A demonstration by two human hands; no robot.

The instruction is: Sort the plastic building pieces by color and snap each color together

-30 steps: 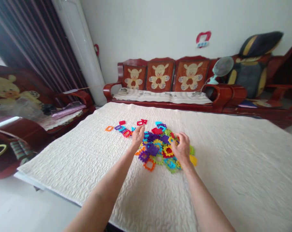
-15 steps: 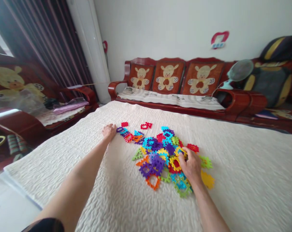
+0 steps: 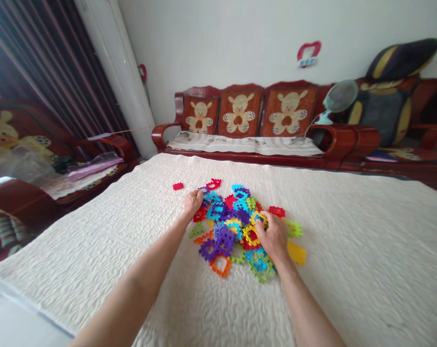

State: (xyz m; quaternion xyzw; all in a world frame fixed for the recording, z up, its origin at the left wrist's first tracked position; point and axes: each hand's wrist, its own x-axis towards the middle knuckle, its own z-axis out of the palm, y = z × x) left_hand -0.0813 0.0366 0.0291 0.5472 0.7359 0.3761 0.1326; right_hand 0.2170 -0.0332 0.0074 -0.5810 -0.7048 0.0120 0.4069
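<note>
Far L: dark striped curtain (image 3: 59, 62), wooden armchair (image 3: 16, 207) w/ a pink packet (image 3: 95, 166) on its seat. Next, a pale quilt (image 3: 95, 231) spread over a wide flat surface; near its far L side lies one flat red piece (image 3: 178, 186), apart from the rest, just beyond the L hand.

L hand (image 3: 193, 202) is low, fingers curled against the L edge of a heap of toy pieces (image 3: 225, 241); can't tell if it's gripping any or only touching. Blue pieces (image 3: 213, 196) sit right by its fingertips. Heap is mid-quilt, between the hands: purple, blue, red, green, yellow, many w/ toothed edges, overlapping. Orange frame (image 3: 213, 265) at its near edge.

R hand (image 3: 274, 236) is at the heap's R side, thumb & fingers bent around a yellow frame (image 3: 253, 218); can't tell if pinched or just touched. Beyond that hand: green piece (image 3: 294, 229) & yellow plate (image 3: 297, 253), by the wrist. Far R: fan (image 3: 341, 96).

Poss. trouble: lone red piece could get missed, being outside the L hand. Teeth may snag, so shoving one piece could drag or tip its neighbours. Soft quilt might bunch under pressure. R wrist could knock the yellow plate outward.
</note>
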